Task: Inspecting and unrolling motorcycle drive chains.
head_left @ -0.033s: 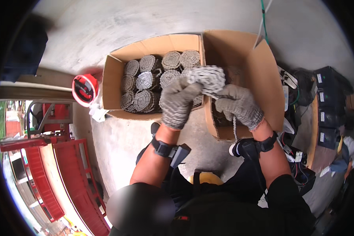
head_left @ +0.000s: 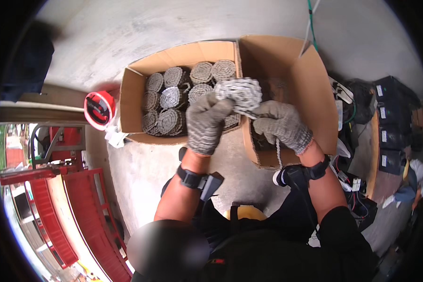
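Observation:
Both my hands wear grey knitted gloves and hold one rolled-up grey coil (head_left: pixel 240 94), chain-like in texture, above the place where two cardboard boxes meet. My left hand (head_left: pixel 206 124) pinches its lower left edge, fingers closed. My right hand (head_left: pixel 285 125) is closed at the coil's lower right, gripping what looks like its loose end. A thin grey strand (head_left: pixel 278 154) hangs below the right hand. Similar coils (head_left: pixel 173 76) stand in rows inside the left cardboard box (head_left: pixel 204 50); the held coil and my left hand cover some of them.
The right cardboard box (head_left: pixel 317 96) has tall raised flaps; its dim inside is partly hidden by my right hand. Left of the boxes lies a red helmet (head_left: pixel 100 110). Black boxes (head_left: pixel 391 136) and cables line the right side. Red metal framework (head_left: pixel 87 207) stands at the left.
The coil and my hands have shifted slightly left, and the coil's spiral face shows a little more. The whole view has moved slightly too. Both hands keep their grip.

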A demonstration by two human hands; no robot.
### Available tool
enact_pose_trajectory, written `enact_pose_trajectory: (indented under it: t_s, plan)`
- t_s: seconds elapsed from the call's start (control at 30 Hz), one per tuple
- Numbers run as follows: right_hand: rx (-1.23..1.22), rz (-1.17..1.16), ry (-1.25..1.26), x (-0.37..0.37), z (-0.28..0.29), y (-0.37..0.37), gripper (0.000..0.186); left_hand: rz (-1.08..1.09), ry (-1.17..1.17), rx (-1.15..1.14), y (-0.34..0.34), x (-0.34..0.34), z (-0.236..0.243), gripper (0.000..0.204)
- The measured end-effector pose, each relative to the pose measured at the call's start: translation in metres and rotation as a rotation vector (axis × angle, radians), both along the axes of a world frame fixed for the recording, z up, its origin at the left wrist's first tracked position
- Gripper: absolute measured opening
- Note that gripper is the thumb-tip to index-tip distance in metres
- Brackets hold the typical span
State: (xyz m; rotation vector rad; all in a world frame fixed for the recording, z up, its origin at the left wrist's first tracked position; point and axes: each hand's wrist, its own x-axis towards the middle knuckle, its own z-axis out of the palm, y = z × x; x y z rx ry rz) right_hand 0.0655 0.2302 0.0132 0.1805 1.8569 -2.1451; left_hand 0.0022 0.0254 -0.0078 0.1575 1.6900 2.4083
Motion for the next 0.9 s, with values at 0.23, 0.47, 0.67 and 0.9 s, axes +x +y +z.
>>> enact_pose_trajectory:
  t_s: [0.23,0.47,0.67,0.9]
  plan:
    - [0.136,0.087,-0.002,-0.007,0.013,0.007,0.023,-0.045,-0.045,-0.207,-0.03,-0.004,0.003,0.013]
    - [0.275,0.145,0.109,-0.007,0.009,0.006,0.023,-0.122,0.073,-0.616,-0.033,-0.002,0.024,0.031]
    - [0.307,0.259,-0.042,-0.016,0.011,0.003,0.043,-0.315,0.132,-0.728,-0.044,-0.006,0.023,0.019]
    - [0.442,0.441,-0.037,-0.021,0.006,-0.001,0.032,-0.492,0.19,-0.819,-0.039,-0.005,0.032,0.014]
